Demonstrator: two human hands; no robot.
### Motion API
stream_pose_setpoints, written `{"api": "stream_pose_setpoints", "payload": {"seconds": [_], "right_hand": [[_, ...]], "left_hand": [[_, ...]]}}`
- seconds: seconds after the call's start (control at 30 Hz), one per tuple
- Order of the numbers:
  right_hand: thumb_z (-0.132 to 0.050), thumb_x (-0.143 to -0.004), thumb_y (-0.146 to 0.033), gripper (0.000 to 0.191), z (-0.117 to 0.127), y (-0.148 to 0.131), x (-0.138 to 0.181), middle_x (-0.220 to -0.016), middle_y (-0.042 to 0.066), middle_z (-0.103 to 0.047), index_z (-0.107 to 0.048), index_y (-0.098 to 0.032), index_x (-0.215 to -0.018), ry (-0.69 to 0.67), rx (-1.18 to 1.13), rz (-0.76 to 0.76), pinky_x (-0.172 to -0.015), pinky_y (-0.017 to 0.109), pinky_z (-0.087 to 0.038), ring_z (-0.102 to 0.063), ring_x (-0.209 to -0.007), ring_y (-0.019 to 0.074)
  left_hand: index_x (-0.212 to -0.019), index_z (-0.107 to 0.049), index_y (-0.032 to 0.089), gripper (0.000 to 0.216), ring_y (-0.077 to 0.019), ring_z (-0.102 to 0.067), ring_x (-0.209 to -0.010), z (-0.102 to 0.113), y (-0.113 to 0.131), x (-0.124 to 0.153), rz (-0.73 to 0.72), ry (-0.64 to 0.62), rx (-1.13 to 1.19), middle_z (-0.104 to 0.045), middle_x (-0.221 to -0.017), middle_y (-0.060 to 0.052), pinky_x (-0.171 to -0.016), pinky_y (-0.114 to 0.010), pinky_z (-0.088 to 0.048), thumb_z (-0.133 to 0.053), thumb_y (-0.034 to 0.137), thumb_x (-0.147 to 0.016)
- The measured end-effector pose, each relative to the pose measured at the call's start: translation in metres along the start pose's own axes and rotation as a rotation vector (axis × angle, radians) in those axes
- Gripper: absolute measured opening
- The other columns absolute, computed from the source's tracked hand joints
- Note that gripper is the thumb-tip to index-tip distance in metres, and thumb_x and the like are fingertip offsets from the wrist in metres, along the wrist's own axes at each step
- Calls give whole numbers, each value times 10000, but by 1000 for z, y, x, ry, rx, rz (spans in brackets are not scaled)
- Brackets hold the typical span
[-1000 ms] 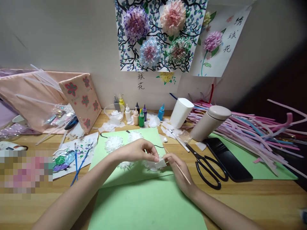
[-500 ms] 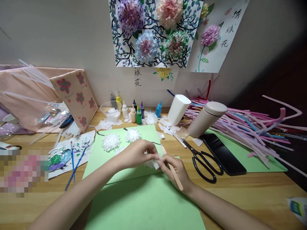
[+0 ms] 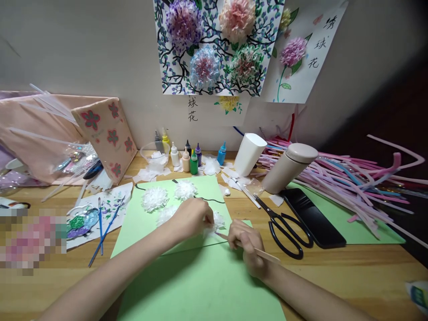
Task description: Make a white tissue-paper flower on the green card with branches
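Observation:
My left hand is closed over the right side of the green sheet, its fingertips pinching a thin piece of white tissue paper by a fluffy white paper flower. My right hand grips a flat wooden stick, whose narrow end points left toward the tissue. Two more white paper flowers, one at left and one at centre, sit higher on the sheet. Another white flower is partly hidden behind my left hand.
To the right lie black-handled scissors, a phone and a white pen. Several paint bottles, a white container and a beige tumbler stand behind. Paintbrushes rest on stained paper at left.
My hands have moved apart. The left has lowered to the sheet with the tissue; the right has shifted right and down, turning the stick from steep to nearly level.

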State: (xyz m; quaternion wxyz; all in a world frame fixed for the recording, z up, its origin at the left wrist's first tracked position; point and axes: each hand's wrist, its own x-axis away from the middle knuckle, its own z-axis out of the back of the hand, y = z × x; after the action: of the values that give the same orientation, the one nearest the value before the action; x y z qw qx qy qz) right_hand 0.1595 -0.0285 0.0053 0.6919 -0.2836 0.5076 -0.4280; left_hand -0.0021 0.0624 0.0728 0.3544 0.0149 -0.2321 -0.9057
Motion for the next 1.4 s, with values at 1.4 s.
{"api": "stream_pose_setpoints", "payload": {"seconds": [1.4], "right_hand": [[-238,-985,-315,391,-7,2,-10,-631,-4,-450,-394,-209,-643,-64,88,-256,-615,261,-363,-446,-607,144]], "left_hand": [[-771,-679,113,249,-287,-654,-762,17,4,1,298,-173,-480,-680,-716,-145,-590,-289,-407,-511,-1,-627]]}}
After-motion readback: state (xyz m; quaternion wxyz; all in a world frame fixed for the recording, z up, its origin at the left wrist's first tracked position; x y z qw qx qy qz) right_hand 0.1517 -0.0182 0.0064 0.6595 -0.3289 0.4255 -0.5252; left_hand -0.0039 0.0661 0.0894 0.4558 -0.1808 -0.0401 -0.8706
